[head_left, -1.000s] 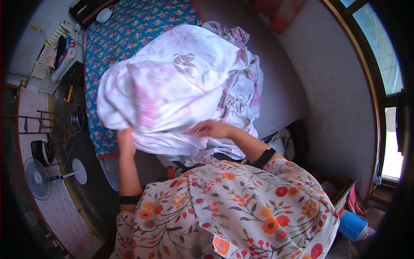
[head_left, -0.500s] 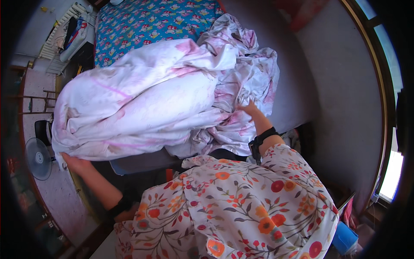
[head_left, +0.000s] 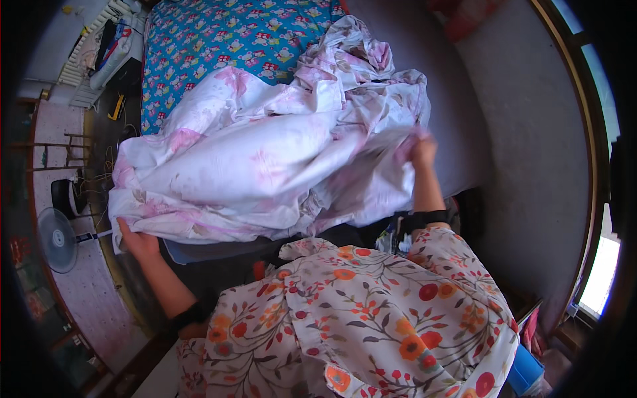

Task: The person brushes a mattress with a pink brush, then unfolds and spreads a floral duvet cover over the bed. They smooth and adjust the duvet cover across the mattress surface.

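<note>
A white duvet cover with pink flowers (head_left: pixel 232 159) lies bunched across the near part of the bed, billowed in the middle and crumpled at the far right. At its near left corner my left hand (head_left: pixel 139 244) is closed on the edge of the cloth. My right hand (head_left: pixel 423 151), somewhat blurred, grips the cover's right side and holds it raised, so the fabric stretches taut below and left of it. Whether anything is inside the cover cannot be seen.
A blue patterned sheet (head_left: pixel 219 40) covers the far part of the bed, beside a bare grey strip of mattress (head_left: pixel 458 126). To the left stand a fan (head_left: pixel 57 240) and a dark cabinet (head_left: pixel 123 86). A wall (head_left: pixel 537 119) with a window runs along the right.
My right hand has moved right and up, pulling the cover's right side with it. My left hand has shifted slightly right with its corner, and the billowed cloth has sunk.
</note>
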Available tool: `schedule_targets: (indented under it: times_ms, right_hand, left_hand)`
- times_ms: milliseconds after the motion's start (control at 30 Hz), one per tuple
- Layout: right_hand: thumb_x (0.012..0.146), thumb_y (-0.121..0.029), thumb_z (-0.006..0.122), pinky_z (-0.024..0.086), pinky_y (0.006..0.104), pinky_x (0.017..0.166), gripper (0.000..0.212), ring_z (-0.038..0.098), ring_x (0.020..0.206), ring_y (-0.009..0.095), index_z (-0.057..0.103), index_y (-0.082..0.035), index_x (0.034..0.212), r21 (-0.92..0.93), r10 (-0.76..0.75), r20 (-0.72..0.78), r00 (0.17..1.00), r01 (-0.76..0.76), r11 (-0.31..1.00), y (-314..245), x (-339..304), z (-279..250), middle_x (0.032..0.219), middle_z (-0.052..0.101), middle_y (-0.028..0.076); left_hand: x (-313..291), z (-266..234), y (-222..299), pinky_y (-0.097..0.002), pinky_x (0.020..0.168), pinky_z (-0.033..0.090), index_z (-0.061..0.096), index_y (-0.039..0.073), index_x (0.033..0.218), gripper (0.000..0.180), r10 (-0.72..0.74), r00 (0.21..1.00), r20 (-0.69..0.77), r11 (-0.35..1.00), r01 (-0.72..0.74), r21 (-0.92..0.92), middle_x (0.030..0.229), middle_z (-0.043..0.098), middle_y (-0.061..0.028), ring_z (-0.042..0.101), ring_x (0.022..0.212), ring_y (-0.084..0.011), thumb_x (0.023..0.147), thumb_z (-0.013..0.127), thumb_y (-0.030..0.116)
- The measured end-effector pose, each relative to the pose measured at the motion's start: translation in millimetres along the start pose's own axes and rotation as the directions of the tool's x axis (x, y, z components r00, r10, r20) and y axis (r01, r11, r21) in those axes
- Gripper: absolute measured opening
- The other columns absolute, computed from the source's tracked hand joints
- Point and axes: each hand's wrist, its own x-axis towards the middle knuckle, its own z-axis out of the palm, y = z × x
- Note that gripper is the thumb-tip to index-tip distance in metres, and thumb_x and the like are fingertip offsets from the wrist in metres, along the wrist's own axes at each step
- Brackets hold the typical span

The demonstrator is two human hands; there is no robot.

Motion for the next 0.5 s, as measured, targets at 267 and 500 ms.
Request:
schedule_targets:
  times_ms: [267, 500]
  right_hand:
    - [0.090, -0.001, 0.047, 0.055, 0.0402, 0.083, 0.025, 0.063, 0.095, 0.030, 0.052, -0.004, 0.114, 0.868, -0.236, -0.437, 0.868, 0.476, 0.142, -180.0, 29.9, -163.2, 0.106, 0.061, 0.015]
    - [0.094, -0.010, 0.053, 0.049, 0.0276, 0.084, 0.023, 0.061, 0.093, 0.019, 0.057, 0.001, 0.113, 0.680, -0.213, -0.436, 0.874, 0.475, 0.558, -132.2, 47.8, -149.9, 0.107, 0.061, 0.010]
  left_hand:
    - [24.1, 22.9, -30.1, -0.0485, 0.111, 0.028, 0.038, 0.003, 0.139, 0.054, -0.053, 0.996, 0.069, 0.996, 0.057, -0.068, 0.144, 0.041, -0.0132, 0.038, 0.133, -0.0307, 0.099, 0.041, 0.040]
    - [58.1, 11.7, -37.9, -0.0521, 0.111, 0.026, 0.035, 0.001, 0.140, 0.059, -0.049, 0.993, 0.109, 0.993, 0.060, -0.102, 0.144, 0.039, -0.0166, 0.036, 0.133, -0.0350, 0.099, 0.034, 0.044]
